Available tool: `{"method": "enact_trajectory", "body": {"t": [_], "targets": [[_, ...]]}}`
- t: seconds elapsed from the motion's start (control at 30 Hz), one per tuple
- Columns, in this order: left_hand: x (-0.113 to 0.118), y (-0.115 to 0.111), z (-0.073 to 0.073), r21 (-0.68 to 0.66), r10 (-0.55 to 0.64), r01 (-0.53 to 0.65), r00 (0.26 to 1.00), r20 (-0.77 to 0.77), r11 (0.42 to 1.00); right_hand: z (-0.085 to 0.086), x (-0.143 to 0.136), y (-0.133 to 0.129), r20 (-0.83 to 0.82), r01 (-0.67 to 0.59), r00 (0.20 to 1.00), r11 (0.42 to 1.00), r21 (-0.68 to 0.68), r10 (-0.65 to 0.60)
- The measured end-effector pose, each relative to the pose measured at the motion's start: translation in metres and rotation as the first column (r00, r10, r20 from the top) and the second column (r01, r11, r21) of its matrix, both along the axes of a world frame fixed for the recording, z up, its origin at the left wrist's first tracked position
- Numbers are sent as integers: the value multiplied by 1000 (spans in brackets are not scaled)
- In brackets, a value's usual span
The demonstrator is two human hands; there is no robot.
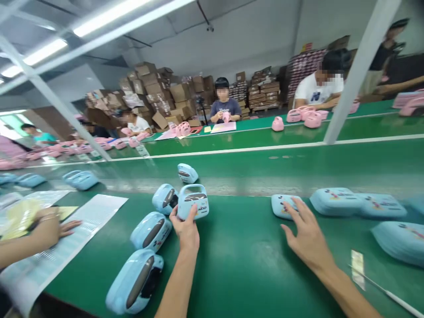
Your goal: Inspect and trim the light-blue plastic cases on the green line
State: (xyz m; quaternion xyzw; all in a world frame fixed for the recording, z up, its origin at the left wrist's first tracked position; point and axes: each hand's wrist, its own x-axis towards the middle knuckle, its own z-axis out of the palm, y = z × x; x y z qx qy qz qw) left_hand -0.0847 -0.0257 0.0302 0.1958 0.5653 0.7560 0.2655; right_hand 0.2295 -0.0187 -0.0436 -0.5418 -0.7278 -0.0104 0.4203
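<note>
Left hand (187,232) grips handled blue case (192,201). Right hand (306,236) spreads wide, second case (279,206) at its eleven o'clock; contact unclear.

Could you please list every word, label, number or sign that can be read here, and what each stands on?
"N": large letter on the white T-shirt across the line, at right.
Perhaps "MICKEY", too blurred to be sure: the light-blue case in the left hand.
Too small or blurred to read: print on the blue cases at right, the dark T-shirt and the long sheet at left.
</note>
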Motion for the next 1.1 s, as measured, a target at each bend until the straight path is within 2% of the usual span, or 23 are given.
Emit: {"method": "enact_trajectory", "body": {"t": [0.1,0.17,0.23,0.27,0.3,0.4,0.47,0.57,0.67,0.73,0.8,0.87,0.93,1.03,1.1], "targets": [[-11,-23,-5,-60,25,-34,990,-135,998,-17,16,12,103,20,994,997,77,-28],[-15,-45,-7,-158,-41,-8,950,-309,987,-28,25,19,148,8,989,994,105,-23],[-19,-67,-7,-291,-170,12,836,-522,957,-35,30,24,196,-9,980,992,122,-16],[-21,-78,-6,-345,-225,10,776,-590,938,-37,31,26,225,-13,974,992,129,-16],[-22,-87,-4,-378,-256,6,747,-614,926,-38,33,28,255,-14,967,991,133,-21],[-24,-112,7,-380,-230,14,816,-530,925,-34,36,32,344,-16,939,991,130,-30],[-27,-129,22,-340,-177,11,869,-462,940,-28,39,35,382,-51,924,991,122,0],[-45,-151,60,-156,-24,-35,933,-360,987,-20,43,36,364,-107,930,987,122,56],[-81,-158,100,52,191,-185,903,-385,981,-15,41,30,289,-110,955,983,150,63],[-111,-153,112,149,269,-227,863,-427,962,-15,35,25,254,-155,961,975,162,111],[-139,-146,106,133,266,-230,841,-471,964,-17,28,18,251,-244,946,959,142,204],[-162,-139,87,-16,230,-265,861,-454,964,-20,22,13,265,-319,921,944,90,286],[-178,-133,64,-209,201,-312,882,-425,927,-25,17,10,272,-350,904,936,34,328],[-188,-130,43,-362,106,-286,890,-443,887,-30,14,8,252,-358,897,931,-66,363],[-184,-132,43,-428,61,-277,890,-453,860,-29,12,7,212,-346,903,926,-153,373]]}}
